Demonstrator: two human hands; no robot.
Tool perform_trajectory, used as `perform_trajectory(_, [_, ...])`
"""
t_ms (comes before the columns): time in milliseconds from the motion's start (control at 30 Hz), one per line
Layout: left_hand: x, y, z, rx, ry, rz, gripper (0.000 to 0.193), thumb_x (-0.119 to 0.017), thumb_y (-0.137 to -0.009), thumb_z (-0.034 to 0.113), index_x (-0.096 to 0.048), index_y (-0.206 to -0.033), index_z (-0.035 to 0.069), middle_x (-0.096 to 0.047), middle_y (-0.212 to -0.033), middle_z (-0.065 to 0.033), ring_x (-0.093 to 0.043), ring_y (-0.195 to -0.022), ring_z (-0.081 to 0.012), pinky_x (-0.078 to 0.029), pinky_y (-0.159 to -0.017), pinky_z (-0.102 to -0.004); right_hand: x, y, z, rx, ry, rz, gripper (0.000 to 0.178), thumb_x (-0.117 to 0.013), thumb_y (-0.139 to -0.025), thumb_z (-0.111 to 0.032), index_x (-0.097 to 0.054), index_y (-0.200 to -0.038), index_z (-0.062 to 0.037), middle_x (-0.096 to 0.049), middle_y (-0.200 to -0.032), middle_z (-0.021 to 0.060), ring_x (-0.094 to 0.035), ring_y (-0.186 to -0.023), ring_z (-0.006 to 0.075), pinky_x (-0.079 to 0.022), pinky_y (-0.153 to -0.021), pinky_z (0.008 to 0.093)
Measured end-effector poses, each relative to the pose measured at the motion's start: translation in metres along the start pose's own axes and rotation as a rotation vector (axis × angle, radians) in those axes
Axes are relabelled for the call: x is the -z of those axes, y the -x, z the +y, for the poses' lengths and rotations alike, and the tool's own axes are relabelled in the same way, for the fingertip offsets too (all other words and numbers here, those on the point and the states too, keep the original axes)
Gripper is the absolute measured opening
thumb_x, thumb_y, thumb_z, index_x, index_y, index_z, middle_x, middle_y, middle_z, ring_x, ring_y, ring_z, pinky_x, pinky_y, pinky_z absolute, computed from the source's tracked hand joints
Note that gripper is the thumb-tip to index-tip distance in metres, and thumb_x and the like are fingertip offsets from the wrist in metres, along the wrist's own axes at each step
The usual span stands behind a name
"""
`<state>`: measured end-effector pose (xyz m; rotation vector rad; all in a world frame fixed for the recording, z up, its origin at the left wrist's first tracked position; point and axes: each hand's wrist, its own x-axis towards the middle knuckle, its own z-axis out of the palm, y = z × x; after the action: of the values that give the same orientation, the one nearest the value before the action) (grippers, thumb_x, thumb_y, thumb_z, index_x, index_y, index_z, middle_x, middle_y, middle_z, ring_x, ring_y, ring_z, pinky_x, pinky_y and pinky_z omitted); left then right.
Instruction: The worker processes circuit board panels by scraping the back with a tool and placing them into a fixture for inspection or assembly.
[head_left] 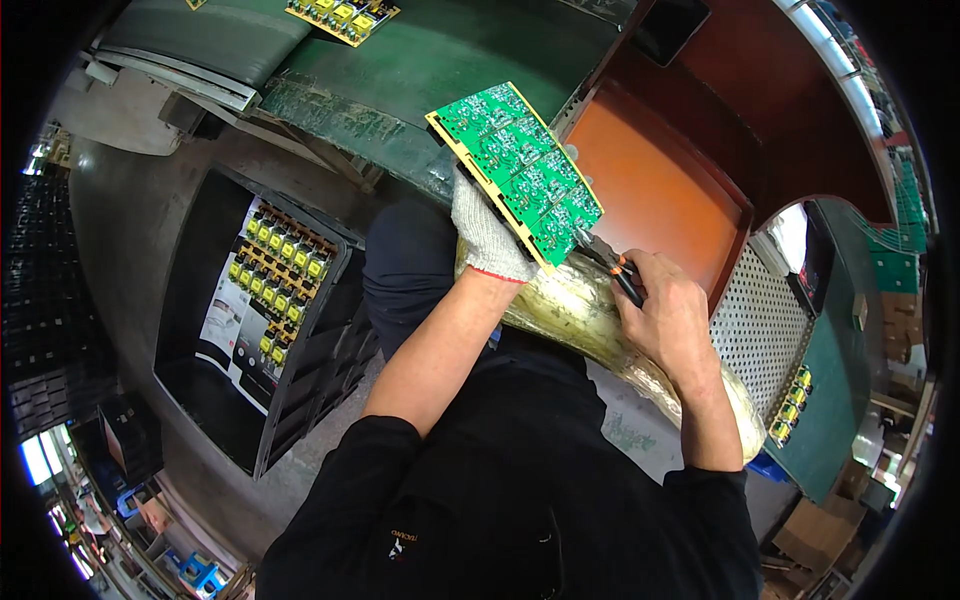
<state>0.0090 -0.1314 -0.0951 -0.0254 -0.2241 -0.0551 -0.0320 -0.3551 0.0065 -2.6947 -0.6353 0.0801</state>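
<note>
In a white knitted glove with a red cuff edge, my left hand [488, 230] grips a green circuit board panel [525, 170] by its lower left edge. The panel is tilted, its soldered side facing up, and a yellowish rim runs along its sides. My bare right hand [668, 308] is closed around the orange and black handles of a pair of cutting pliers [612, 262]. The pliers' jaws are at the lower right corner of the panel; whether they are closed on a lead there I cannot tell. The fingers of my left hand are mostly hidden beneath the panel.
A black crate [215, 400] on the left holds several boards with yellow parts [275, 280]. Ahead is a green conveyor [420, 70] carrying another board [345, 18]. An orange tray [640, 170] lies right of the panel. Shiny wrapped tubing [570, 310] crosses my lap, and a perforated panel [765, 310] stands right.
</note>
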Motion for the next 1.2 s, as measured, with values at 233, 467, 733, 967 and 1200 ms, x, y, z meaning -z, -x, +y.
perform_trajectory(233, [-0.002, 0.0, 0.0, -0.021, -0.041, 0.086, 0.074, -0.034, -0.11, 0.067, -0.054, -0.161, 0.017, -0.065, -0.151, -0.019, -0.062, -0.136, -0.0493, -0.049, -0.113, -0.0746, -0.003, -0.002, -0.001, -0.021, 0.036, -0.027, 0.028, -0.079, -0.094, -0.018, -0.073, -0.116, -0.0015, -0.074, -0.099, 0.0225, -0.073, -0.092, 0.0442, -0.059, -0.082, 0.0524])
perform_trajectory(467, [0.001, -0.002, -0.001, -0.027, -0.015, 0.085, 0.075, -0.034, -0.11, 0.068, -0.054, -0.161, 0.017, -0.065, -0.151, -0.0192, -0.062, -0.137, -0.0489, -0.047, -0.114, -0.0755, -0.008, -0.001, 0.008, -0.009, 0.036, -0.061, 0.023, -0.078, -0.094, -0.015, -0.073, -0.112, -0.0006, -0.075, -0.099, 0.0247, -0.073, -0.092, 0.0463, -0.059, -0.082, 0.0532])
perform_trajectory(733, [0.001, -0.001, 0.0, -0.025, -0.127, 0.099, 0.073, -0.035, -0.11, 0.066, -0.054, -0.161, 0.018, -0.064, -0.153, -0.0187, -0.06, -0.14, -0.0497, -0.046, -0.115, -0.0776, -0.009, 0.003, 0.008, -0.024, -0.07, -0.013, 0.02, -0.076, -0.094, -0.013, -0.073, -0.109, -0.0001, -0.074, -0.098, 0.0251, -0.073, -0.093, 0.0465, -0.058, -0.082, 0.0536])
perform_trajectory(967, [-0.006, -0.001, -0.003, -0.079, -0.082, 0.218, 0.073, -0.035, -0.111, 0.066, -0.054, -0.161, 0.017, -0.064, -0.152, -0.0185, -0.061, -0.138, -0.0494, -0.046, -0.114, -0.0788, -0.007, 0.003, 0.002, 0.022, -0.009, -0.022, 0.021, -0.076, -0.094, -0.012, -0.074, -0.112, -0.0005, -0.074, -0.097, 0.0246, -0.073, -0.093, 0.0456, -0.058, -0.082, 0.0523])
perform_trajectory(1200, [0.004, -0.002, 0.0, 0.015, 0.04, -0.062, 0.071, -0.038, -0.111, 0.064, -0.057, -0.158, 0.016, -0.066, -0.15, -0.0186, -0.062, -0.138, -0.0464, -0.048, -0.115, -0.0734, -0.012, 0.002, 0.006, 0.001, -0.103, -0.049, 0.023, -0.076, -0.093, -0.013, -0.075, -0.113, -0.0019, -0.074, -0.097, 0.0245, -0.073, -0.094, 0.046, -0.058, -0.083, 0.0532])
